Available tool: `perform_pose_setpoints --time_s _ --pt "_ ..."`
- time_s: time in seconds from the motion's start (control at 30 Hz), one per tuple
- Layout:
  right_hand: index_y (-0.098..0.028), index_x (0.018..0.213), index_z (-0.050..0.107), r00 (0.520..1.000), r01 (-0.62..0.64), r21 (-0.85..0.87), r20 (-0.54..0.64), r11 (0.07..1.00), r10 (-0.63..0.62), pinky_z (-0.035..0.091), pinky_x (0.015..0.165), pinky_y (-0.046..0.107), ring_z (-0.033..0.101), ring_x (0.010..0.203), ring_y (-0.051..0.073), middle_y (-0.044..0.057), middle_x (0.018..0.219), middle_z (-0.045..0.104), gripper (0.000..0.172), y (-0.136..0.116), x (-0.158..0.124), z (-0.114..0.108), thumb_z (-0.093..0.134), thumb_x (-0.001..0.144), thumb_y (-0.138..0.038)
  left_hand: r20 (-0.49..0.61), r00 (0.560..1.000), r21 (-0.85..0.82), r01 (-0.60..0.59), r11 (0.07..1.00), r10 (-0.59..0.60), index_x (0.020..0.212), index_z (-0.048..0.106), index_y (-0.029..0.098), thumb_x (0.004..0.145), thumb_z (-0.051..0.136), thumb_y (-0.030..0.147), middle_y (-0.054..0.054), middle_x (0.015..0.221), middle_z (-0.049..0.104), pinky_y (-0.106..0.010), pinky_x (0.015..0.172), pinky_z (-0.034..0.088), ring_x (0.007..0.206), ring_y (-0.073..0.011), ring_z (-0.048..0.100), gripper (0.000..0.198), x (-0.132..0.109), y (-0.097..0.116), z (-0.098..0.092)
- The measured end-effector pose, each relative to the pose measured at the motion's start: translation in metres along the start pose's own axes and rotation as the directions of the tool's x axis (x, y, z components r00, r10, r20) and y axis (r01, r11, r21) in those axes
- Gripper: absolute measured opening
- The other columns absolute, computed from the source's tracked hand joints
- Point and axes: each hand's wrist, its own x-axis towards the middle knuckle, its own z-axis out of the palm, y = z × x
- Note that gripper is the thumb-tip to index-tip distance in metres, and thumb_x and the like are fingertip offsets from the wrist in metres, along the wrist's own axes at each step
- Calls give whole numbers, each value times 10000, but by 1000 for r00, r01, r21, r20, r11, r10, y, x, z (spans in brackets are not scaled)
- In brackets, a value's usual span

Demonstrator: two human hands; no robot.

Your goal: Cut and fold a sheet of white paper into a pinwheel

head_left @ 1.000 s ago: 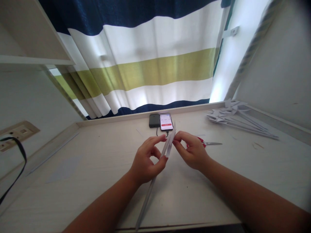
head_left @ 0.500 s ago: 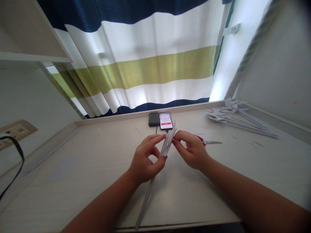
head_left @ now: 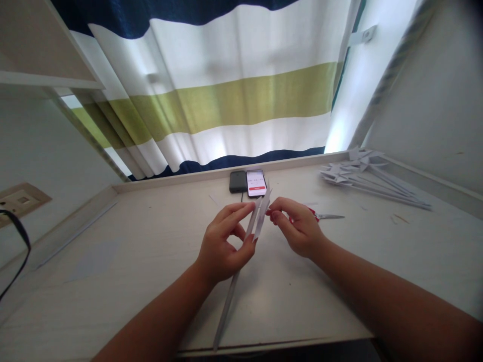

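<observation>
A folded white paper star point(head_left: 261, 218) appears almost edge-on in the middle of the head view, with a long rolled paper stick point(head_left: 226, 311) running down from behind it to the table's front edge. My left hand point(head_left: 226, 244) grips star and stick between thumb and fingers. At the star's right side, my right hand point(head_left: 296, 226) has thumb and forefinger pinched together. Whatever lies between those fingertips is too small to make out. Just behind the right hand lie red-handled scissors point(head_left: 328, 216), their handles partly covered by it.
Several paper stars on sticks point(head_left: 350, 171) are piled at the back right. A phone point(head_left: 256, 184) and a dark power bank point(head_left: 237, 182) lie at the back. On the left are a paper sheet point(head_left: 92, 259) and a thin paper stick point(head_left: 77, 236). Small scraps point(head_left: 400, 218) lie on the right.
My right fingertips have drawn slightly away from the star and closed tighter. My left hand keeps its grip, and the star has turned a little. The camera view has shifted slightly.
</observation>
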Motion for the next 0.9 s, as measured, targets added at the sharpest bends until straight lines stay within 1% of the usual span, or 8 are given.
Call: perform_pose_setpoints --time_s 0.13,0.3,0.4,0.67,0.83,0.9 --pt "-184 832 603 998 -50 44 -40 998 51 426 644 313 550 703 167 24 745 581 208 3 0 0 417 923 -184 -7 999 24 -48 999 48 1332 494 231 740 622 58 -96 1277 512 -227 541 537 663 -68 560 629 0 4 -2" --pt "-173 838 601 996 -72 48 -53 996 75 422 651 301 543 701 155 12 742 568 209 5 -1 -1 411 923 -177 -21 996 14 -90 996 90 1339 485 215 695 644 41 -97 1294 494 -234 558 561 686 -75 569 686 1 9 -4" --pt "-169 828 595 996 -69 28 -54 997 71 415 657 299 536 700 150 10 739 560 213 5 -1 -1 405 925 -177 -7 996 8 -85 996 85 1360 463 211 676 660 38 -97 1309 482 -237 571 571 719 -87 580 732 1 11 -4" --pt "-167 803 591 992 -101 5 -72 995 101 409 628 278 535 676 143 1 708 562 212 5 -1 -1 407 907 -150 1 1000 56 -25 998 25 1387 432 224 683 705 112 -102 1341 458 -268 570 580 639 -62 569 763 0 10 -6" --pt "-167 792 593 994 -111 -26 -26 993 110 409 649 277 544 685 142 1 719 572 217 3 1 -1 410 909 -159 -21 1000 86 1 996 1 1385 430 250 670 785 217 -96 1351 448 -273 570 595 612 -52 574 799 -1 7 -7" --pt "-166 813 604 989 -146 -55 22 988 147 407 646 276 551 693 144 5 731 586 211 3 2 -1 418 911 -171 -34 999 73 3 997 0 1391 420 261 658 811 250 -96 1356 443 -263 549 591 623 -56 573 830 -1 6 -7"
